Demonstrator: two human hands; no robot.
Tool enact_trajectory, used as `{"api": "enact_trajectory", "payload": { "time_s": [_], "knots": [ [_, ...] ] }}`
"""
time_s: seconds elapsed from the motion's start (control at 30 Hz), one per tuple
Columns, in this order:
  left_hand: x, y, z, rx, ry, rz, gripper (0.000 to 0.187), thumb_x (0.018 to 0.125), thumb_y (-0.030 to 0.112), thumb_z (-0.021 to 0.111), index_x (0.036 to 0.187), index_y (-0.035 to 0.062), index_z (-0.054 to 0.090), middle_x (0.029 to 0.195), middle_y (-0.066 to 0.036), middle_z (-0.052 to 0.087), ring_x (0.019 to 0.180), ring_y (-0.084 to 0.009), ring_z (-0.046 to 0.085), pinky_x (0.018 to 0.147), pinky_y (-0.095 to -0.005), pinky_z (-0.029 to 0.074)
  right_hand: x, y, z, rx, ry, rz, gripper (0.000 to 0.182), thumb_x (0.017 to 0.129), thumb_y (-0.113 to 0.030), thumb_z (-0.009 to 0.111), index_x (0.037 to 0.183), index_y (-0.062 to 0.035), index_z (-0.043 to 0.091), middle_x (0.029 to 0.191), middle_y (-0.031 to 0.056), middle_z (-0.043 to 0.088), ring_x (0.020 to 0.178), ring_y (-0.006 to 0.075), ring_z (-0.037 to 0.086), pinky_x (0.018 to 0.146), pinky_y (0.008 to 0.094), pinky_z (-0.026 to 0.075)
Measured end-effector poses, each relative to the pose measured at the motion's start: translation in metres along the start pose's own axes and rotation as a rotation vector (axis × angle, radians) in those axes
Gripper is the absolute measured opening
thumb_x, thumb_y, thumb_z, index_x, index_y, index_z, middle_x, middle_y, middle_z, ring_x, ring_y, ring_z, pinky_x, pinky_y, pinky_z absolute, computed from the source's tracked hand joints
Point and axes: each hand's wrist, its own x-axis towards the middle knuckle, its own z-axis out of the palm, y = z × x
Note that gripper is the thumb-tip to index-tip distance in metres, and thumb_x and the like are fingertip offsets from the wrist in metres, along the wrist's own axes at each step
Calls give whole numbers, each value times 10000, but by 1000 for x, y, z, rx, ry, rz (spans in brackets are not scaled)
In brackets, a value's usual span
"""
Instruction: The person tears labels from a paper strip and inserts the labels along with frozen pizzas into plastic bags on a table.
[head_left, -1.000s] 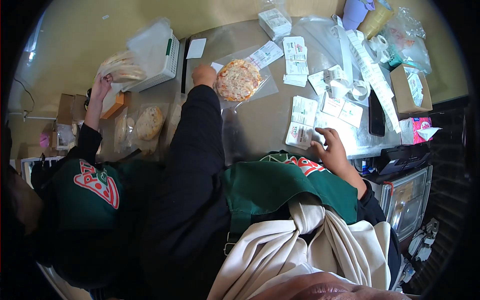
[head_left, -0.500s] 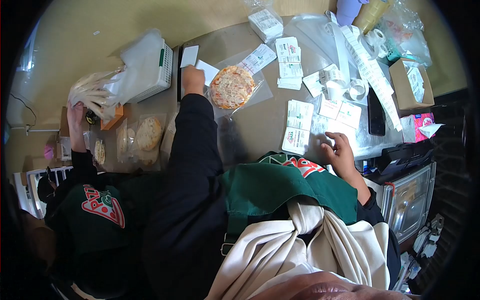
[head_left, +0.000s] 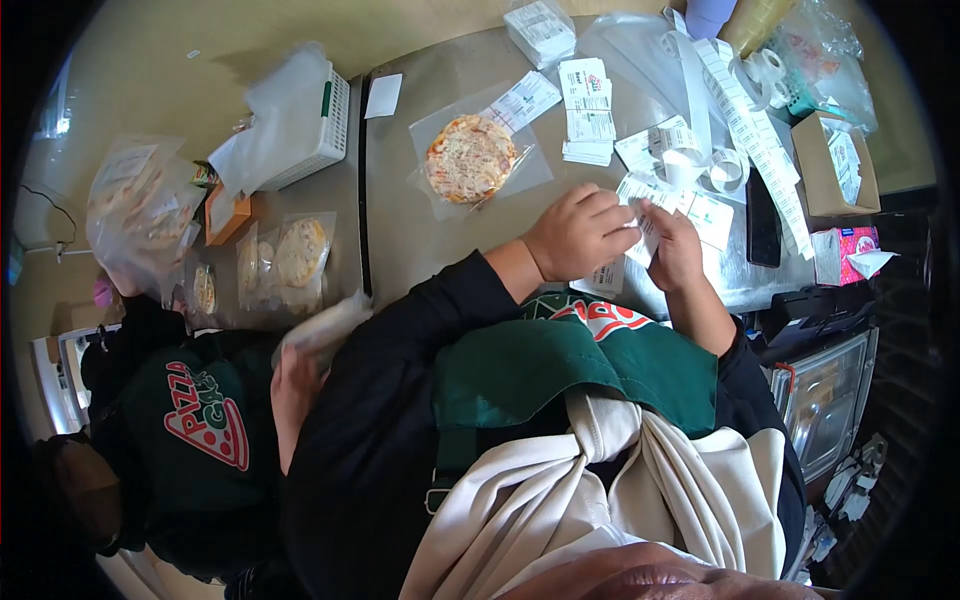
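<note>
My left hand (head_left: pixel 583 235) and my right hand (head_left: pixel 677 247) are close together over the near side of the metal table. Between them is a printed label card (head_left: pixel 645 232), with the fingers of both closed on it; its lower part is partly covered by my hands. Beneath them lies a stack of printed cards (head_left: pixel 602 279), mostly hidden. To the left, a pizza (head_left: pixel 470 158) topped with shredded cheese rests on a clear plastic bag (head_left: pixel 535 165). A printed label (head_left: pixel 523 101) touches the bag's upper right part.
Label stacks (head_left: pixel 587 105), a tape roll (head_left: pixel 727 170), a phone (head_left: pixel 763 222), a cardboard box (head_left: pixel 828 165) and a tissue pack (head_left: pixel 845 255) lie around. At left, a co-worker's hand (head_left: pixel 292 385) holds a wrapped item near bagged pizzas (head_left: pixel 300 252) and a white basket (head_left: pixel 325 130).
My left hand has come back right from beside the pizza to meet my right hand at the card. One white card has left the table there. The co-worker's bag has lowered.
</note>
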Motion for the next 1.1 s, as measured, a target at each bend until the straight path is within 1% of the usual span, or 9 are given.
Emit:
{"api": "enact_trajectory", "payload": {
  "time_s": [0.17, 0.3, 0.4, 0.5, 0.7, 0.8, 0.9, 1.0, 1.1],
  "knots": [
    [-30, -77, -11, 132, 104, -591, 285, 741, 283, 666, 894, 43, 642, 887, -135, 621, 866, -342, 570, 812, -425, 430, -6, 7, -29, -209, 269, 76, 286, 791, -14, 542, 1070, 49, 526, 993, 133, 625, 866, 196, 609, 771, 295, 478],
    [-93, -165, -55, 495, -496, -1314, 526, 787, 350, 631, 1173, 12, 516, 1158, -205, 550, 1076, -311, 533, 934, -389, 410, -15, 11, -55, -696, 347, -58, 369, 756, 34, 570, 1115, 56, 489, 994, 130, 636, 809, 193, 631, 725, 311, 495],
    [-113, -178, -65, 174, -510, -1439, 602, 802, 373, 616, 1254, 15, 442, 1216, -207, 522, 1144, -327, 497, 952, -373, 401, -16, 17, -75, -1162, 447, -146, 418, 754, -29, 608, 1141, 44, 470, 954, 158, 646, 780, 219, 649, 686, 325, 505],
    [-122, -186, -59, 196, -474, -1425, 660, 771, 329, 669, 1280, 4, 401, 1201, -214, 535, 1124, -336, 518, 947, -361, 407, -24, 2, -49, -1262, 494, -7, 516, 733, -99, 638, 1202, -8, 441, 917, 231, 634, 838, 340, 636, 740, 381, 492],
    [-152, -211, -61, -483, -443, -1682, 590, 644, 193, 797, 1108, -67, 541, 1049, -180, 605, 1025, -245, 550, 862, -337, 417, -21, 10, -44, -1360, 446, -5, 612, 721, -113, 661, 1267, -20, 401, 972, 217, 623, 866, 342, 620, 763, 399, 484],
    [-122, -172, -73, -416, -276, -1744, 488, 629, 299, 796, 989, 13, 629, 954, -97, 622, 754, -174, 535, 644, -265, 384, -27, 9, -43, -1483, 468, -78, 681, 702, -132, 688, 1299, -25, 378, 1107, 217, 539, 993, 350, 539, 843, 410, 442],
    [-118, -160, -63, -252, -116, -1796, 473, 637, 325, 789, 908, -35, 647, 838, -101, 645, 729, -200, 577, 662, -314, 421, -30, 11, -44, -1641, 500, -271, 726, 679, -155, 716, 1309, -32, 375, 1170, 197, 475, 1061, 360, 458, 908, 423, 394],
    [-120, -157, -54, -52, -428, -1670, 490, 629, 279, 807, 879, -103, 632, 859, -167, 658, 698, -255, 631, 623, -357, 488, -29, 13, -43, -1631, 453, -523, 652, 679, -154, 720, 1256, -29, 445, 1141, 181, 483, 1043, 364, 436, 922, 424, 366],
    [-132, -154, -37, 6, -388, -1698, 521, 612, 267, 821, 870, -136, 617, 830, -201, 652, 680, -260, 642, 589, -373, 492, -23, 13, -31, -1522, 278, -675, 526, 696, -143, 708, 1175, -25, 524, 1079, 185, 522, 1012, 349, 469, 899, 412, 382]
  ]
}}
